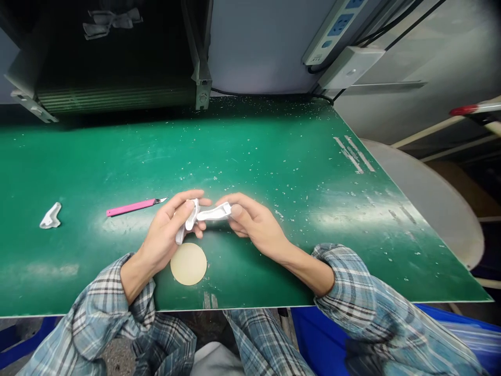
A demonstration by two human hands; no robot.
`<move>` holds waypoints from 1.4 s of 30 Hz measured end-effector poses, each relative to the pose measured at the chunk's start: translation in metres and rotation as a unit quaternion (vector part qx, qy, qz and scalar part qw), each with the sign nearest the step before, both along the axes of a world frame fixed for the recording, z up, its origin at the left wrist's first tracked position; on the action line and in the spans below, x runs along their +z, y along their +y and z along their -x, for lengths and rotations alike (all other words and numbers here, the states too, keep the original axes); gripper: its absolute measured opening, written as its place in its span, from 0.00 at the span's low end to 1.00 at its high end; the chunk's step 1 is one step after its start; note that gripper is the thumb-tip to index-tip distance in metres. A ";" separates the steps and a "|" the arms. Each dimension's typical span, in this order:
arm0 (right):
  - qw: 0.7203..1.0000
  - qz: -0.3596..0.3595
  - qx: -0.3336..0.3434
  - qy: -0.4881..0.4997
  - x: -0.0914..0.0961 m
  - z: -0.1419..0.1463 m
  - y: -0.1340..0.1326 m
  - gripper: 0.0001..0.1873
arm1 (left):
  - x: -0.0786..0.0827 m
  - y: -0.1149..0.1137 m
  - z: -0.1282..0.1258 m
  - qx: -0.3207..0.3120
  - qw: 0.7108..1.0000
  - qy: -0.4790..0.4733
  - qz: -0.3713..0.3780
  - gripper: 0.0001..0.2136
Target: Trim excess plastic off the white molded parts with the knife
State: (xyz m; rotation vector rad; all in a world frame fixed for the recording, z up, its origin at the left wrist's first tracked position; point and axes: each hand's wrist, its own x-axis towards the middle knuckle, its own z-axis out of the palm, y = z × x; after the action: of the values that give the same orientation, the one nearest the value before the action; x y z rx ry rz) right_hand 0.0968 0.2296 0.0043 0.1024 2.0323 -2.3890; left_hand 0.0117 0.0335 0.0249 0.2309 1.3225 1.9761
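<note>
My left hand point(172, 224) is closed around a white moulded plastic piece point(191, 215), pinched between thumb and fingers. Between both hands stretches a longer white plastic piece point(214, 212), its right end gripped by the thumb and fingers of my right hand point(256, 222). Whether the white parts are joined I cannot tell, since fingers cover where they meet. Just below my left hand a round cream disc point(188, 264) lies flat on the green table point(250, 162). Left of that hand rests a pink-handled craft knife point(135, 207), blade pointing right.
Another white plastic piece point(51, 215) lies far left on the table. At the back left stands a conveyor point(117, 99) with several white parts point(111, 22) on its dark belt. A power strip point(334, 31) hangs on the wall; a blue bin point(319, 339) is below the table edge.
</note>
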 end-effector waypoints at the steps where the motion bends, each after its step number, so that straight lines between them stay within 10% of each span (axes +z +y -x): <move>1: 1.000 0.008 -0.002 -0.016 0.000 0.002 0.001 0.23 | 0.000 -0.001 0.003 0.008 1.000 0.002 0.015 0.17; 9: 0.991 0.002 0.073 -0.111 0.009 0.006 0.010 0.29 | 0.001 -0.014 0.026 0.047 0.961 0.231 0.142 0.15; 12: 0.984 -0.129 0.094 -0.078 0.016 -0.001 0.005 0.25 | 0.004 -0.031 0.022 0.066 0.916 0.329 0.222 0.13; 16: 0.922 -0.355 0.109 0.109 0.015 -0.024 -0.008 0.17 | -0.002 -0.061 -0.005 0.085 0.772 0.473 0.416 0.12; 22: 0.729 -0.612 0.142 0.272 -0.010 -0.054 -0.023 0.19 | -0.021 -0.080 -0.053 0.032 0.578 0.638 0.508 0.15; 26: 0.740 -0.614 0.169 0.217 -0.009 -0.058 -0.026 0.21 | -0.029 -0.089 -0.070 0.028 0.498 0.723 0.477 0.11; 32: 0.795 -0.555 0.198 0.146 -0.002 -0.060 -0.027 0.20 | -0.031 -0.098 -0.085 0.043 0.437 0.763 0.475 0.14; 42: 0.778 -0.596 0.107 0.164 -0.006 -0.065 -0.049 0.17 | -0.031 -0.096 -0.101 0.041 0.461 0.763 0.451 0.16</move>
State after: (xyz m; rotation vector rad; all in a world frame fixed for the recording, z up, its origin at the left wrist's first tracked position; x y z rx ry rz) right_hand 0.1617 0.1803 -0.0017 -0.5426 3.1065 -0.6832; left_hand 0.1126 -0.0622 -0.0057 1.6155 3.1786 0.2500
